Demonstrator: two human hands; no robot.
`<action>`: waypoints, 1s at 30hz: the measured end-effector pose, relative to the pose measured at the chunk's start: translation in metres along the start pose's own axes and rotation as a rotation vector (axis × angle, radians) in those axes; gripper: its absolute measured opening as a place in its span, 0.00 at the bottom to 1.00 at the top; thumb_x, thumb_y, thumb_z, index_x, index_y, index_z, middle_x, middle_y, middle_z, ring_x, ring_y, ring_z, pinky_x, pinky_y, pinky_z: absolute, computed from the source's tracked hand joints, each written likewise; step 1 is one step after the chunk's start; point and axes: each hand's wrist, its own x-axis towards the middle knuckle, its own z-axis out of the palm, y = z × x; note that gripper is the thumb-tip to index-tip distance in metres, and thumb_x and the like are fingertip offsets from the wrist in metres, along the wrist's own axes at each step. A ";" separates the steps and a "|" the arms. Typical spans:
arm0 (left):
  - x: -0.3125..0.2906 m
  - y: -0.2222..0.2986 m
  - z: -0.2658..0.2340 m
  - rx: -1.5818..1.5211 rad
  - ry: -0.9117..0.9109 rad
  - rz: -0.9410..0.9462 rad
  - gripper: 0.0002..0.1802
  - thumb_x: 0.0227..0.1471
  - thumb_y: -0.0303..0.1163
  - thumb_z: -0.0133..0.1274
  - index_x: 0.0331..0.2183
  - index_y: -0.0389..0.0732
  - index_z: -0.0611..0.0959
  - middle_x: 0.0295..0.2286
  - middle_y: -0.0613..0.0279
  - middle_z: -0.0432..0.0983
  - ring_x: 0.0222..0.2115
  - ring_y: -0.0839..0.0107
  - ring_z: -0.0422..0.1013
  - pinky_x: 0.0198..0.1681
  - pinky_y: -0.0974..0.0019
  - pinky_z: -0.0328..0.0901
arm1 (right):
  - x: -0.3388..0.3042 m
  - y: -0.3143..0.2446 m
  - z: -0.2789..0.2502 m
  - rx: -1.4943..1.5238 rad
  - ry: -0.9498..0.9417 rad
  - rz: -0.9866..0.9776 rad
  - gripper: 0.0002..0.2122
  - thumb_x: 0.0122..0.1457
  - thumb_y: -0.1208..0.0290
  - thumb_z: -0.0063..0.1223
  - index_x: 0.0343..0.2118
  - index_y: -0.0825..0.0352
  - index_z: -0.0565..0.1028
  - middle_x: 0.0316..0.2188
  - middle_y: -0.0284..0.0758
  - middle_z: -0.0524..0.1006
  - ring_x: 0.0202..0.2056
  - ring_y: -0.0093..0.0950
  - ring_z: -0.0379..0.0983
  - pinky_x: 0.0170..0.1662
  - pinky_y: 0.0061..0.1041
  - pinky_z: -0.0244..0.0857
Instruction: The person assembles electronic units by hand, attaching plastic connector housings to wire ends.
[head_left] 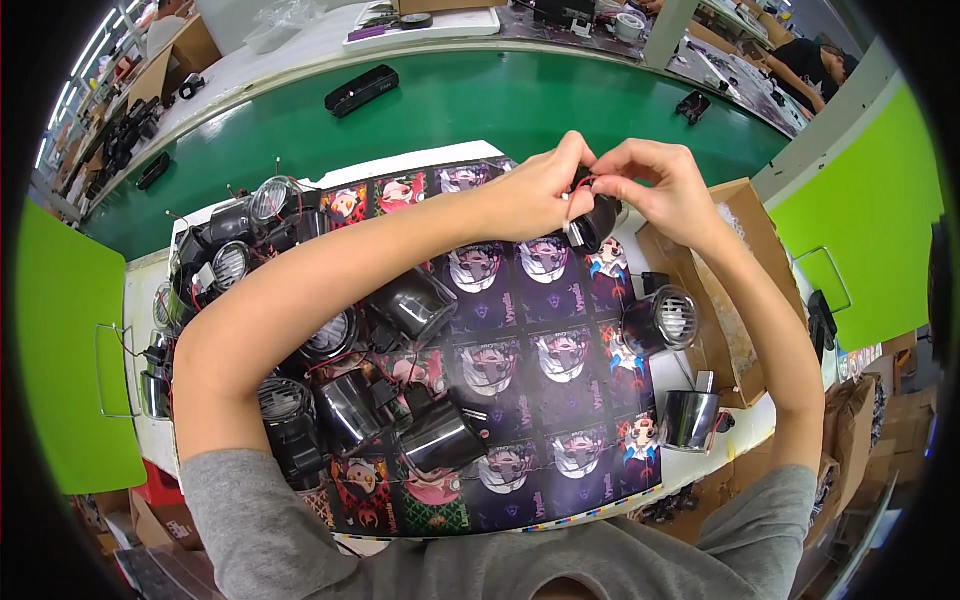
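Note:
At the far side of the mat, my left hand (550,190) is closed around a glossy black cylindrical housing (598,222), tilted, with part of it hidden behind my fingers. Thumb and forefinger of my right hand (655,185) pinch together at a thin red wire (588,181) by its top. To the right sit two similar pieces: a black housing with a slotted round grille (677,318) and a dark housing with a pale tab (691,420). Several more housings with red wires, such as this glossy one (412,303), crowd under and around my left arm.
A printed sheet of cartoon characters (560,400) covers the white table. An open cardboard box (745,375) stands at the right. Beyond runs a green belt (480,95) carrying a black oblong device (362,91). Green panels (65,350) flank both sides; a co-worker (805,70) sits far right.

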 end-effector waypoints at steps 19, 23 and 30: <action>-0.002 -0.005 0.002 -0.096 0.043 -0.040 0.11 0.54 0.35 0.38 0.33 0.36 0.63 0.29 0.54 0.67 0.32 0.69 0.65 0.38 0.66 0.59 | 0.000 -0.002 -0.002 0.108 -0.069 0.175 0.05 0.49 0.78 0.52 0.28 0.73 0.74 0.24 0.32 0.74 0.26 0.16 0.68 0.32 0.16 0.64; -0.003 -0.009 0.005 -0.002 0.097 0.011 0.11 0.54 0.34 0.38 0.33 0.36 0.63 0.30 0.52 0.66 0.32 0.65 0.65 0.37 0.66 0.59 | 0.002 -0.005 -0.002 0.208 -0.067 0.220 0.05 0.47 0.79 0.51 0.27 0.74 0.74 0.22 0.34 0.74 0.24 0.17 0.69 0.29 0.16 0.64; -0.004 -0.005 0.010 0.061 0.134 0.018 0.08 0.52 0.29 0.38 0.31 0.34 0.62 0.26 0.48 0.65 0.28 0.57 0.65 0.33 0.62 0.59 | 0.000 -0.005 0.004 0.192 0.016 0.282 0.07 0.42 0.77 0.52 0.26 0.73 0.75 0.20 0.37 0.75 0.21 0.20 0.71 0.27 0.18 0.66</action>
